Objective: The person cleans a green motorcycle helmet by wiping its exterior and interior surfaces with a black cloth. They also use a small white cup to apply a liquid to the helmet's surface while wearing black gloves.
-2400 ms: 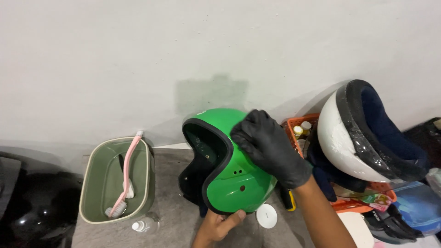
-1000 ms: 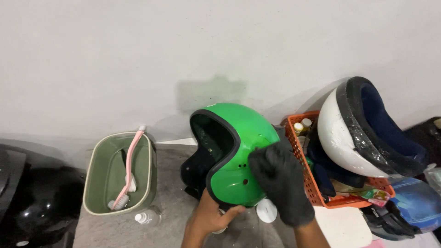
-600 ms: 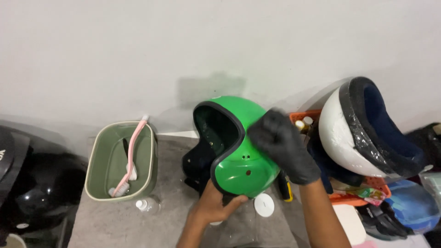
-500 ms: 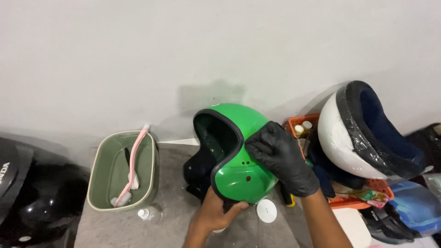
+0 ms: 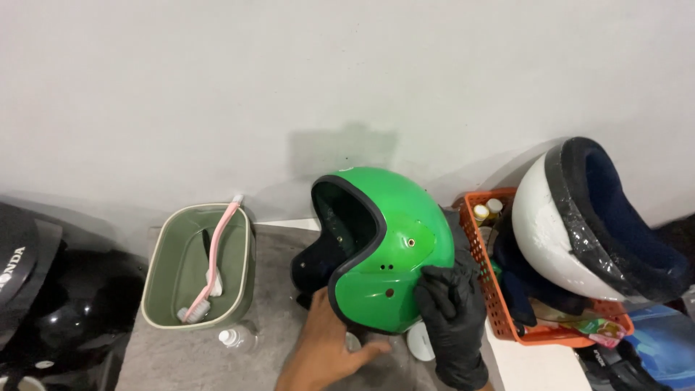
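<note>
A green open-face helmet (image 5: 394, 246) with a black rim stands on edge on a grey concrete surface (image 5: 188, 358), its opening turned left. My bare left hand (image 5: 326, 347) lies flat under its lower edge, steadying it from below. My right hand (image 5: 452, 311), in a black glove, presses against the shell's lower right side. A small white round lid (image 5: 418, 342) lies just below the helmet between my hands.
A green plastic tub (image 5: 235, 289) with a pink brush (image 5: 213, 264) sits at left, a small clear bottle (image 5: 230, 338) in front. A black helmet (image 5: 51, 304) lies far left. An orange basket (image 5: 486, 279) of bottles and a white helmet (image 5: 572, 224) stand at right.
My gloved right hand has slid from the helmet's upper side down to its lower right. The helmet has turned slightly, and my left hand stays under it.
</note>
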